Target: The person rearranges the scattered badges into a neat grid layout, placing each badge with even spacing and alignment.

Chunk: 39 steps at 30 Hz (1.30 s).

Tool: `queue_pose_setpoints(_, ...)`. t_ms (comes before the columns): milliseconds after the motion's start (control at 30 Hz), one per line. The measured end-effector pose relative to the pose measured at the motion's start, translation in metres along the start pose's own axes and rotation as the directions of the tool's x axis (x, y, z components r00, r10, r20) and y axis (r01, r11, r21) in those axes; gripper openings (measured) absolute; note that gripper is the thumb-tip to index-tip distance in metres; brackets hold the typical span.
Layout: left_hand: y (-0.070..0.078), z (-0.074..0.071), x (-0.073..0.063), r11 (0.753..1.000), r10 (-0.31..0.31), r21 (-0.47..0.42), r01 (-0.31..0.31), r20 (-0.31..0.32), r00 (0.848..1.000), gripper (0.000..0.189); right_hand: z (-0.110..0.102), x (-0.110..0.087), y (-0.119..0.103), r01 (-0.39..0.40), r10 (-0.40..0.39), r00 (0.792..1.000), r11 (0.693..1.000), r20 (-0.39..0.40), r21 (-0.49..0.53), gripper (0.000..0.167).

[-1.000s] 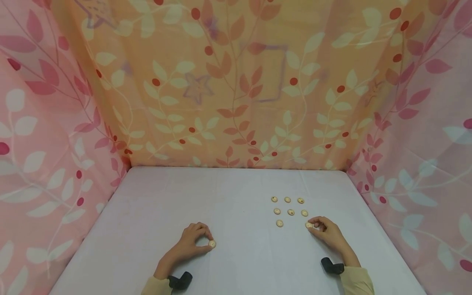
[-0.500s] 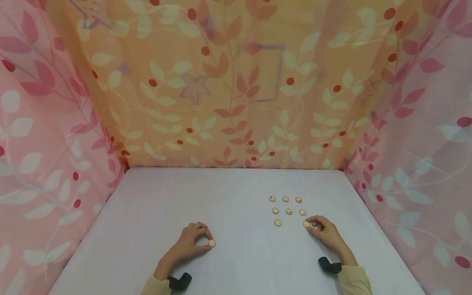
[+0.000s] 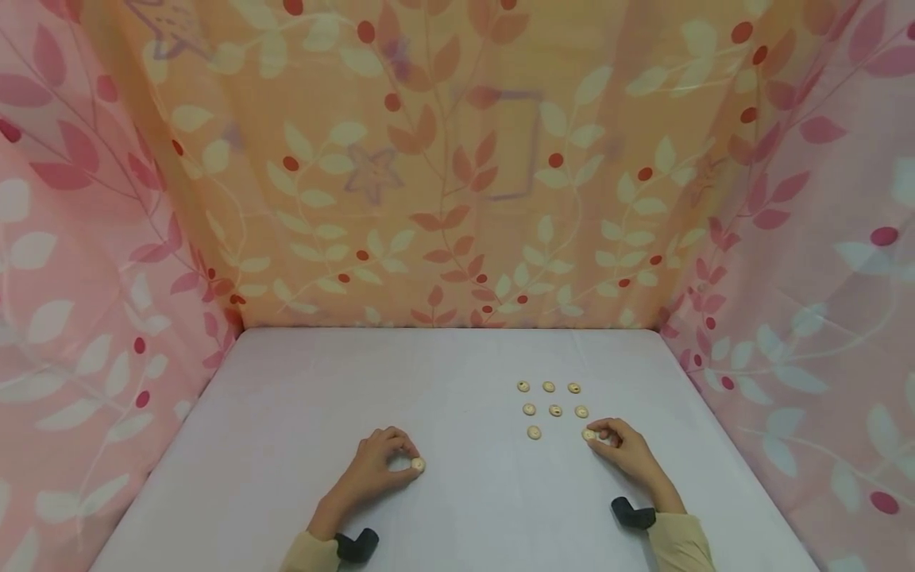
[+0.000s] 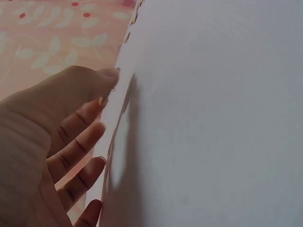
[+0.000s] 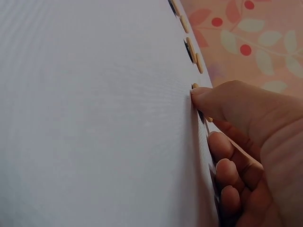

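Observation:
In the head view, my left hand (image 3: 379, 469) is at the left of centre, pinching a small round pale-wood disc (image 3: 418, 464) between thumb and fingertips. Thumb and fingers hide most of that disc in the left wrist view. At the right, my right hand (image 3: 629, 453) pinches another wooden disc (image 3: 588, 434) low at the white tabletop; its thumb covers much of the disc in the right wrist view. Several like discs lie in rows beyond, among them a lone nearest one (image 3: 534, 432) and a middle one (image 3: 555, 411) with a dark mark.
The white-covered table (image 3: 343, 373) is walled by a floral orange curtain (image 3: 443, 159) at the back and pink curtains (image 3: 79, 278) at the sides. A black wrist mount (image 3: 357, 546) sits by the left cuff, a second mount (image 3: 633, 513) by the right.
My left hand has moved slightly right and away from me with its disc. My right hand keeps its place at its disc. The head view has shifted a little.

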State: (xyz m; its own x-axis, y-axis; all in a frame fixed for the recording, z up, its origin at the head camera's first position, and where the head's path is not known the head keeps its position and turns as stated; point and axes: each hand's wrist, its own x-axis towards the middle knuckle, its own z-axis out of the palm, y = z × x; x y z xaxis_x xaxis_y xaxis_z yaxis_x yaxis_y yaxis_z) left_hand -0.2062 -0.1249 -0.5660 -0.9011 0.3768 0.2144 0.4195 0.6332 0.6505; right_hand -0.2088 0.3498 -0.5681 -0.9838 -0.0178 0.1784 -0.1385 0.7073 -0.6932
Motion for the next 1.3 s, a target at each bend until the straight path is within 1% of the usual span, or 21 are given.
queue_pose_setpoints(200, 0.006, 0.008, 0.007, 0.999, 0.024, -0.023, -0.023, 0.005, 1.000, 0.016, 0.001, -0.001, 0.001, -0.001, 0.001, 1.000, 1.000, -0.004, -0.002, 0.024)
queue_pose_setpoints(500, 0.019, 0.018, 0.018, 0.997, 0.062, -0.055, -0.061, 0.014, 0.998, 0.014, 0.002, -0.002, -0.002, -0.045, 0.045, 0.999, 0.999, -0.006, 0.008, 0.025)
queue_pose_setpoints(667, 0.025, 0.027, 0.027, 0.993, 0.100, -0.056, -0.099, 0.013, 0.995, 0.017, 0.002, -0.002, 0.001, -0.040, 0.041, 0.999, 0.999, -0.015, 0.022, 0.025)
queue_pose_setpoints(867, 0.036, 0.037, 0.038, 0.987, 0.145, -0.068, -0.143, 0.017, 0.989, 0.019, 0.003, -0.001, 0.001, -0.008, 0.008, 1.000, 1.000, -0.025, 0.005, 0.025)
queue_pose_setpoints(1067, 0.047, 0.052, 0.048, 0.984, 0.165, -0.070, -0.162, 0.029, 0.986, 0.019, 0.005, 0.000, 0.001, -0.051, 0.051, 0.999, 0.999, -0.009, 0.014, 0.025)
queue_pose_setpoints(1300, 0.065, 0.071, 0.061, 0.981, 0.184, -0.060, -0.183, 0.017, 0.983, 0.018, 0.003, -0.001, 0.002, -0.060, 0.060, 0.998, 0.998, -0.015, 0.010, 0.025)
